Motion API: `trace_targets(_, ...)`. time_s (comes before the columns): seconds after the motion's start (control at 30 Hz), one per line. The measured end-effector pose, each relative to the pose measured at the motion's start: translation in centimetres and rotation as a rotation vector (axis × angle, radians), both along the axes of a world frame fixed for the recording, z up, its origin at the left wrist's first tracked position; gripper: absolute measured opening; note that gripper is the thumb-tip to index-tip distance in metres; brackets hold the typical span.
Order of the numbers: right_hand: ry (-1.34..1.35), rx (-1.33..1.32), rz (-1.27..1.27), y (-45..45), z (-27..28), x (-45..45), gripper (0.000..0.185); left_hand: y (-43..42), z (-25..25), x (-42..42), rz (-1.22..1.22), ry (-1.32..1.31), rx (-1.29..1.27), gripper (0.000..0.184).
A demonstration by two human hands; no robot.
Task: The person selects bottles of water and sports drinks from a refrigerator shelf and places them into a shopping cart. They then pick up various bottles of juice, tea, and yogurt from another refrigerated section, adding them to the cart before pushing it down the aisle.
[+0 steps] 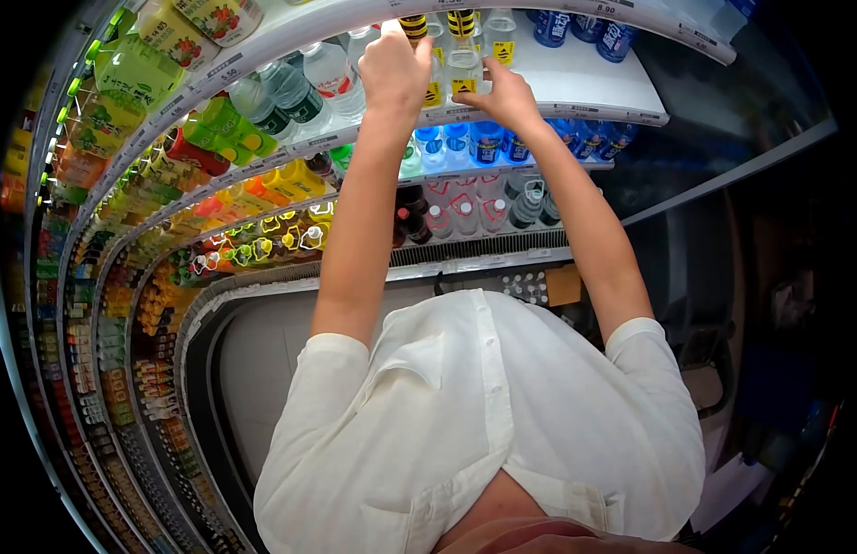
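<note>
My left hand (396, 72) is closed at the upper shelf, left of the clear bottles with yellow labels; what its fingers hold is hidden. To its right, my right hand (512, 100) has its thumb across the lower front of a clear bottle (464, 66) and its fingers at the bottle's right side. This bottle stands upright at the shelf edge, with a black-and-yellow band near its top. Similar bottles stand beside and behind it, one of them (500, 39) to the right.
Blue bottles (551, 28) stand farther right on the same shelf (595, 88). Large clear bottles (332, 78) are on the left. Lower shelves hold more drinks, and curved shelving runs down the left side. A dark panel (724, 120) is at the right.
</note>
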State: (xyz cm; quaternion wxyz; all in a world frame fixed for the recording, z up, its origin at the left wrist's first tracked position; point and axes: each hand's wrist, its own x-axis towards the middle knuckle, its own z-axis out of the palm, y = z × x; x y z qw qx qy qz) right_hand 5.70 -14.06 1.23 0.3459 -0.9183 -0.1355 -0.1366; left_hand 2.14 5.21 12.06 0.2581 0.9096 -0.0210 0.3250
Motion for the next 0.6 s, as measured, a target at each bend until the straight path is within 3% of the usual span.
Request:
trace_targets(0.33,0.001,0.025,0.030,-0.5,-0.4,0.3,0.089,0.1,0.2,-0.5,0.021,0.016,0.025,0.046)
trace_targets(0.5,0.023,0.057,0.047,-0.4,-0.2,0.1,0.088,1.4,0.3,-2.3,-0.093,-0.234,0.050,0.036)
trace_targets(0.6,0.094,0.059,0.031,-0.1,1.1,-1.1,0.086,2.3,0.7,-5.2,-0.070,-0.084,-0.110,0.034)
